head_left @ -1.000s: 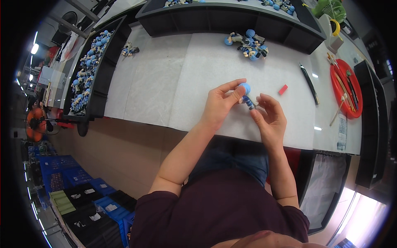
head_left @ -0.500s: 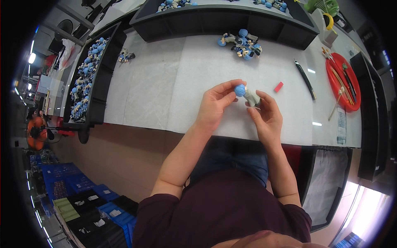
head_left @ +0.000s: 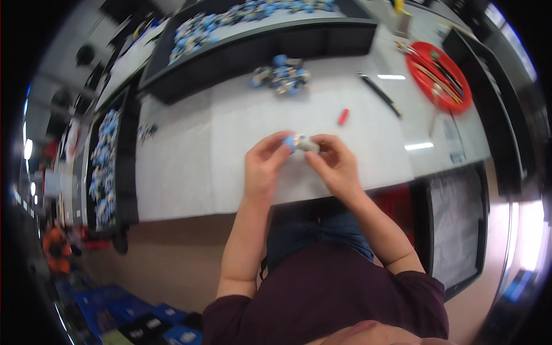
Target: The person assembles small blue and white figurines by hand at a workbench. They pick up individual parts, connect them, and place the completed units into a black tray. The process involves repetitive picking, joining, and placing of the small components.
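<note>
Between my two hands, above the pale table sheet, I hold a small figurine (head_left: 309,145) with a blue head and a greyish body. My left hand (head_left: 265,163) pinches the blue head between thumb and fingers. The body end is gripped by my right hand (head_left: 335,165), its thumb underneath and its fingers curled behind. Motion blur hides the figurine's finer details. Beyond my hands lies a cluster of similar figurines (head_left: 282,76). A short red block (head_left: 344,117) rests on the sheet to the right.
Many figurines fill a black tray (head_left: 264,47) along the back and another tray (head_left: 127,167) at left. One small dark figurine (head_left: 148,131) lies beside the left tray. A black pen (head_left: 380,95) and a red dish (head_left: 418,53) with brushes and tools are at right.
The whole view has turned and shifted, so the table's things appear displaced leftward. My right hand has closed on the figurine's body, which now lies more level; my left hand keeps the head.
</note>
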{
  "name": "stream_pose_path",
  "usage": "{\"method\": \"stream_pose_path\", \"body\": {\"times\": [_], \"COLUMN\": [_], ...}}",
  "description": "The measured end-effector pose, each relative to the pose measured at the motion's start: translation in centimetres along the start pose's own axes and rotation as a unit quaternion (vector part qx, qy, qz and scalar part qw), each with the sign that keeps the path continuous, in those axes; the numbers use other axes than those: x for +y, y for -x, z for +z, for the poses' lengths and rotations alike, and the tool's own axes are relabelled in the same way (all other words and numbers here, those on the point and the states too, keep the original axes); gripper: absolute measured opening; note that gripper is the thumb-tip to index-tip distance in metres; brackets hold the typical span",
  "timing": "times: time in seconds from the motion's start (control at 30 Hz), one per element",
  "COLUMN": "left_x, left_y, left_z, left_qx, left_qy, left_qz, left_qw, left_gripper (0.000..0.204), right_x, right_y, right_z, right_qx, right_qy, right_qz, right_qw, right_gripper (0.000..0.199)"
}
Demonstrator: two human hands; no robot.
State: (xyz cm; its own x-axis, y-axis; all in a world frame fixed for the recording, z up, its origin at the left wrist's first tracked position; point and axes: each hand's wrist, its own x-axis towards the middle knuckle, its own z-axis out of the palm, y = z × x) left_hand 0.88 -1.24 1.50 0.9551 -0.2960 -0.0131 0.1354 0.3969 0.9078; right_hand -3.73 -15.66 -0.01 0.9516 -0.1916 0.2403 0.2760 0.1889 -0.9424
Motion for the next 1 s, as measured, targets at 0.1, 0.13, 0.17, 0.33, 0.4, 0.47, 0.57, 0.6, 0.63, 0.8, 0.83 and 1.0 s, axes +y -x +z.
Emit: {"method": "stream_pose_path", "body": {"times": [0.1,0.13,0.17,0.33,0.4,0.47,0.57,0.6,0.63,0.8,0.83,1.0], "left_x": [-0.4,-0.8,-0.7,-0.9,-1.3,-1.2,-1.1,-1.1,-1.2,-1.3,-1.3,-1.5], "left_y": [0.4,0.4,0.4,0.2,0.0,0.0,-0.2,-0.1,-0.2,-0.4,-0.3,-0.3], "left_z": [-0.3,-0.9,-0.5,0.0,-0.4,0.2,0.5,0.8,0.9,0.6,0.8,1.1], "left_qx": [-0.020,-0.011,-0.017,0.018,0.027,0.041,0.071,0.078,0.076,0.089,0.098,0.113], "left_qy": [0.011,0.015,-0.005,-0.084,-0.107,-0.138,-0.152,-0.157,-0.163,-0.178,-0.182,-0.197], "left_qz": [0.013,0.020,0.013,-0.019,-0.023,-0.023,-0.025,-0.022,-0.021,-0.017,-0.016,-0.010], "left_qw": [1.000,1.000,1.000,0.996,0.994,0.989,0.986,0.984,0.984,0.980,0.978,0.974], "left_gripper": [0.025,0.027,0.028,0.024,0.023,0.022,0.021,0.020,0.020,0.020,0.020,0.021], "right_x": [-0.6,-1.8,-2.1,-6.3,-7.3,-5.9,-2.1,-1.0,-0.5,0.9,0.3,1.4], "right_y": [0.5,0.8,1.4,7.1,10.0,12.9,15.1,15.4,15.2,12.2,11.1,10.3], "right_z": [-0.8,-1.4,-2.6,-15.7,-20.9,-27.0,-39.1,-43.0,-46.0,-56.4,-57.0,-65.0], "right_qx": [0.020,0.012,0.029,0.152,0.284,0.447,0.598,0.632,0.655,0.662,0.657,0.607], "right_qy": [0.085,0.117,0.081,0.294,0.380,0.355,0.344,0.355,0.386,0.458,0.430,0.394], "right_qz": [-0.046,-0.045,-0.083,-0.258,-0.227,-0.137,-0.063,-0.035,-0.005,0.084,0.107,0.226], "right_qw": [0.995,0.992,0.993,0.908,0.851,0.810,0.721,0.687,0.650,0.587,0.610,0.652], "right_gripper": [0.022,0.023,0.025,0.021,0.020,0.017,0.019,0.019,0.021,0.028,0.028,0.031]}}
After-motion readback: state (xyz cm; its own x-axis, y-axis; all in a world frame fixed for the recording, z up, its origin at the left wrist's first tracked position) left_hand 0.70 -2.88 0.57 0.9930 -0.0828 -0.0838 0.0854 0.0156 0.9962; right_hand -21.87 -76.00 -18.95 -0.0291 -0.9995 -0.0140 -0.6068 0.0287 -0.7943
